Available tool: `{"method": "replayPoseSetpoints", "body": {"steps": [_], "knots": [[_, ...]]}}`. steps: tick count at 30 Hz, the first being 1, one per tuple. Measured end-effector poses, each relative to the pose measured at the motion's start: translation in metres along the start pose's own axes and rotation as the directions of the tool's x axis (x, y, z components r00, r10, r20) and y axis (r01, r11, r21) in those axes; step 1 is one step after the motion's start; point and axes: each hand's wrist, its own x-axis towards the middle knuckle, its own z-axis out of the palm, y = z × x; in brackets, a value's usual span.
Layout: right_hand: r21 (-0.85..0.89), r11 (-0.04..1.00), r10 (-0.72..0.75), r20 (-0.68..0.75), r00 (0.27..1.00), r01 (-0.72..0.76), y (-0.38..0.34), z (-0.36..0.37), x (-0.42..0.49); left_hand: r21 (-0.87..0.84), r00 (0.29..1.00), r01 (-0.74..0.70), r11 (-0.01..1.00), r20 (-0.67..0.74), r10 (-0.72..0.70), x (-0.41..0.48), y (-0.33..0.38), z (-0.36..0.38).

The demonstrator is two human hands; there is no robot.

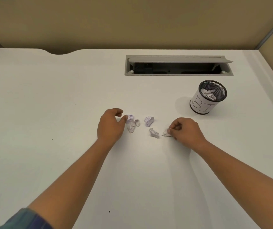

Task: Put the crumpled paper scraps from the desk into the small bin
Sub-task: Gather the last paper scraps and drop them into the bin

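Several crumpled white paper scraps (149, 121) lie mid-desk, with both hands at them.
The right hand (186, 131) pinches a small flattened white scrap (165, 133) between thumb and curled fingers, down at the pale grey desk top (66, 96). The left hand (111, 125) has its thumb tip touching the leftmost clump of crumpled paper (132, 123), forefinger curled above it; whether it grips the clump I cannot tell. Two more scraps lie between the hands, apart from each other. The small black mesh bin (202, 104), wrapped in a white hand-lettered label, stands upright far right, well apart from both hands, with a white paper wad (208, 94) inside.
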Motion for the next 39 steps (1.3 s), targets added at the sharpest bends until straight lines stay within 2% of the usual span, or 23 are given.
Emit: {"method": "replayPoseSetpoints", "body": {"steps": [3,7,11,23,29,31,35,39], "knots": [[0.332,0.935,0.133,-0.008,0.991,-0.123,0.012,-0.004,-0.005,-0.006,0.999,-0.001,1.0,0.046,0.001,0.013,0.001,0.001],[0.547,0.821,0.205,-0.016,0.979,-0.163,0.022,-0.011,-0.01,0.081,0.991,-0.027,0.996,0.131,0.017,0.02,-0.003,0.005],[0.566,0.811,0.195,-0.023,0.981,-0.148,0.023,-0.012,-0.012,0.147,0.988,-0.019,0.989,0.155,-0.004,0.023,-0.001,0.013],[0.594,0.799,0.151,-0.04,0.988,-0.098,0.03,-0.012,-0.019,0.102,0.983,0.107,0.989,0.138,-0.121,0.03,0.0,0.018],[0.635,0.77,0.138,-0.059,0.989,-0.07,0.036,-0.015,-0.021,0.146,0.986,0.087,0.986,0.128,-0.106,0.036,0.01,0.015],[0.663,0.746,0.148,-0.068,0.987,-0.066,0.038,-0.015,-0.021,0.129,0.996,0.051,0.99,0.07,-0.06,0.036,0.02,0.013],[0.711,0.701,0.157,-0.074,0.985,-0.058,0.04,-0.014,-0.02,0.007,0.992,-0.124,0.992,-0.027,0.125,0.036,0.071,0.018],[0.734,0.676,0.165,-0.065,0.984,-0.065,0.04,-0.015,-0.019,-0.059,0.945,-0.325,0.944,0.03,0.327,0.034,0.144,0.046]]}}
